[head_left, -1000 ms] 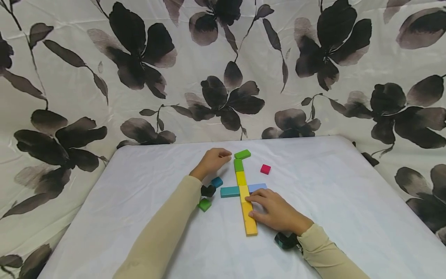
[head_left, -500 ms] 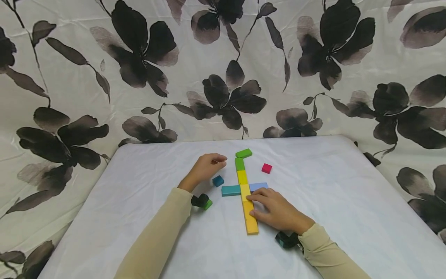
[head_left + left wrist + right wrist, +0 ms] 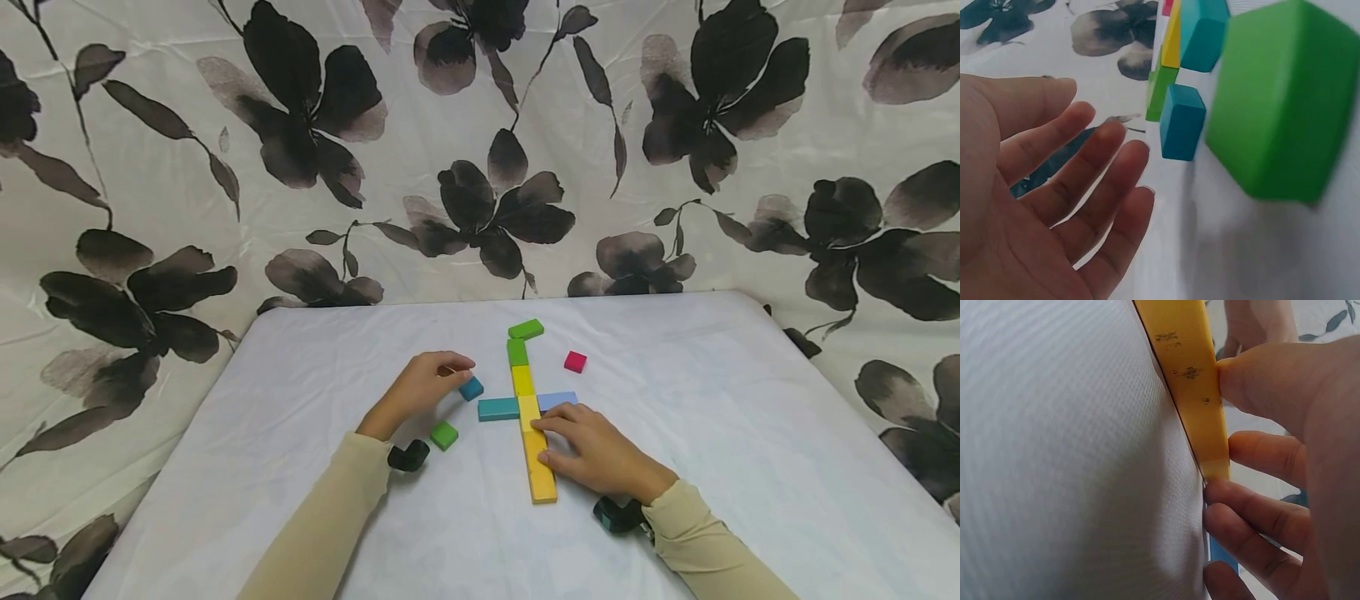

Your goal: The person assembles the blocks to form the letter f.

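Note:
My left hand (image 3: 422, 390) hovers beside a small dark blue block (image 3: 472, 388), its fingers loosely bent. In the left wrist view the blue block (image 3: 1182, 122) stands apart from those fingertips. A small green block (image 3: 444, 435) lies nearer to me. My right hand (image 3: 600, 450) rests on a row of yellow blocks (image 3: 537, 467), with thumb and index fingertips on the top face. In the right wrist view its other fingers reach down to the cloth past the yellow block (image 3: 1191, 387). A teal block (image 3: 498, 409) and a light blue block (image 3: 558, 401) extend sideways from the row.
At the row's far end sit an upright-lying green block (image 3: 517, 352) and a tilted green block (image 3: 527, 328). A red block (image 3: 575, 362) lies to their right. White cloth (image 3: 675, 375) covers the table, and a floral curtain (image 3: 420, 150) hangs behind.
My left hand has drawn back toward me and leftward from the far green blocks to the dark blue block. The right hand stays on the yellow row.

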The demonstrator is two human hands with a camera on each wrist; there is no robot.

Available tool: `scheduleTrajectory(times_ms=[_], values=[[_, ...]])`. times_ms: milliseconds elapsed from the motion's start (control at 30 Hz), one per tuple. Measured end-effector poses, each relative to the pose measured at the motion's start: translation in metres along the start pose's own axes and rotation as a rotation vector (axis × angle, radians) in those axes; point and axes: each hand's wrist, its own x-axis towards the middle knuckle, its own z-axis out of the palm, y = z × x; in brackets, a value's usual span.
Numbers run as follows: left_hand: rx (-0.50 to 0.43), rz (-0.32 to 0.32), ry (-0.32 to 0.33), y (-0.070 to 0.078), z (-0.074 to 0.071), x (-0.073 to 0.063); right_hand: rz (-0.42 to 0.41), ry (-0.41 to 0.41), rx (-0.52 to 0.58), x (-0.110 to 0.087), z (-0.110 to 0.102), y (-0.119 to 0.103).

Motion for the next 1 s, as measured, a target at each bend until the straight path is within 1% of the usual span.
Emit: scheduleTrajectory(times_ms=[167, 367, 533, 633, 767, 1000], values=[[0.002, 0.018, 0.0, -0.007, -0.002, -0.012, -0.003, 0.0, -0.002, 0.0, 0.0, 0.0], [-0.017, 0.043, -0.035, -0.015, -0.006, -0.022, 0.011, -0.005, -0.005, 0.0, -0.001, -0.001], [-0.031, 0.026, -0.073, -0.019, -0.008, -0.026, 0.02, -0.008, -0.005, -0.001, -0.002, -0.001], [-0.022, 0.022, -0.107, -0.022, -0.01, -0.03, 0.011, -0.006, -0.001, -0.001, -0.001, 0.0], [-0.003, 0.048, -0.154, -0.027, -0.012, -0.033, 0.006, -0.004, -0.001, -0.002, -0.001, 0.0], [-0.015, 0.119, -0.225, -0.036, -0.015, -0.038, 0.002, -0.009, 0.007, -0.001, -0.002, -0.002]])
